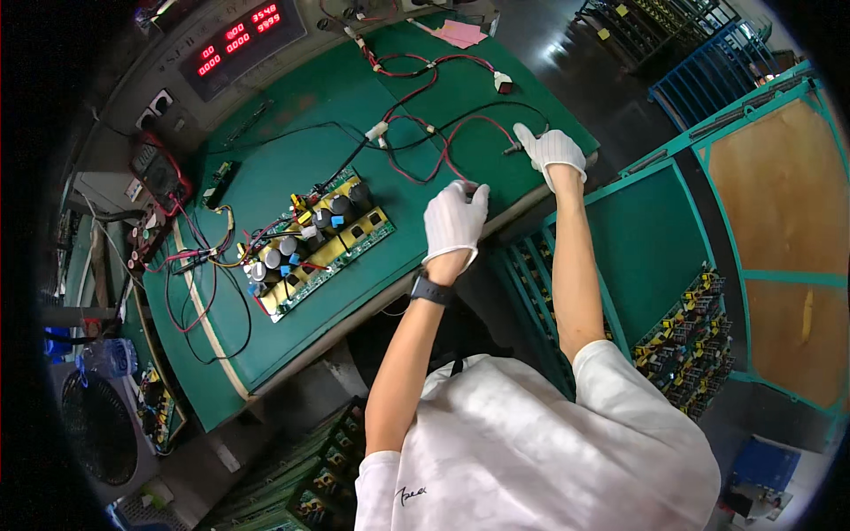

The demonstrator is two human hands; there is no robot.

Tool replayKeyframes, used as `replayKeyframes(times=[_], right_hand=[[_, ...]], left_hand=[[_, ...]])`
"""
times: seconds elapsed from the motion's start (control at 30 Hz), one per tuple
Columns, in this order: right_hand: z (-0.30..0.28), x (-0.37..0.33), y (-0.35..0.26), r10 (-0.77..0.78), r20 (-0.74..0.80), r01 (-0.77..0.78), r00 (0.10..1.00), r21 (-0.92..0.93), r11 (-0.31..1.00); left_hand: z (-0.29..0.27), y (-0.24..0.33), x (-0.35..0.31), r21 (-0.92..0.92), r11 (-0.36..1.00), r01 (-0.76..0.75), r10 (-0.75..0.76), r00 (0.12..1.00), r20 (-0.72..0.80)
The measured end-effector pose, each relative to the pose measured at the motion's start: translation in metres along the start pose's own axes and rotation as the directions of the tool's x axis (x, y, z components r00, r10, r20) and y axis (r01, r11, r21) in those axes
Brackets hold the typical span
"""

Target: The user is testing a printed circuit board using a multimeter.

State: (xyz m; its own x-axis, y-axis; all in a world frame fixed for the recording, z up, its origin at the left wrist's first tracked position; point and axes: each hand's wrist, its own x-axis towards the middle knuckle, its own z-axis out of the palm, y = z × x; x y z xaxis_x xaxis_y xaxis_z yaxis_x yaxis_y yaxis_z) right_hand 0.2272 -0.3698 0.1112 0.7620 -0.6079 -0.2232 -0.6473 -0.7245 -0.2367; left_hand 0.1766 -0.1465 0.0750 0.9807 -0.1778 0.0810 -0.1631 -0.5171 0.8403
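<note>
My left hand [455, 219], in a white glove, is closed with thumb and fingers together at the end of a red wire [449, 165]. A small dark part shows at its fingertips. My right hand [556, 152], also gloved, is over the right edge of the green bench mat with its thumb spread away from the fingers. Beside its fingers is a dark cable connector [512, 149] on a red lead; whether they touch is unclear. A circuit board [341, 245] with capacitors and yellow parts lies left of my left hand.
A red-and-black harness with a white plug [503, 82] crosses the green mat [292, 341]. At the left are a multimeter [161, 173] and a small board [219, 184]. Pink paper [459, 34] lies at the far edge. A rack of boards [686, 341] stands at the right.
</note>
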Motion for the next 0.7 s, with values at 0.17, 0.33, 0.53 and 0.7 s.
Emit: replayKeyframes(times=[0.17, 0.33, 0.53, 0.7], right_hand=[[0.023, 0.017, 0.029, -0.19, -0.113, 0.205, 0.975, 0.139, 0.969], [0.028, -0.035, 0.028, -0.007, -0.022, 0.022, 1.0, 0.862, 0.506], [0.049, -0.068, 0.015, -0.093, 0.038, -0.026, 0.995, 0.992, 0.124], [0.056, -0.089, 0.001, -0.201, 0.056, -0.089, 0.978, 0.984, -0.157]], left_hand=[[0.006, 0.028, -0.029, -0.11, 0.99, -0.09, 0.083, 0.994, -0.068], [-0.003, 0.01, -0.058, -0.239, 0.917, -0.32, 0.297, 0.947, -0.125], [-0.049, -0.003, -0.078, -0.352, 0.919, -0.177, 0.21, 0.976, 0.06], [-0.069, -0.022, -0.09, -0.313, 0.891, -0.329, 0.304, 0.944, -0.127]])
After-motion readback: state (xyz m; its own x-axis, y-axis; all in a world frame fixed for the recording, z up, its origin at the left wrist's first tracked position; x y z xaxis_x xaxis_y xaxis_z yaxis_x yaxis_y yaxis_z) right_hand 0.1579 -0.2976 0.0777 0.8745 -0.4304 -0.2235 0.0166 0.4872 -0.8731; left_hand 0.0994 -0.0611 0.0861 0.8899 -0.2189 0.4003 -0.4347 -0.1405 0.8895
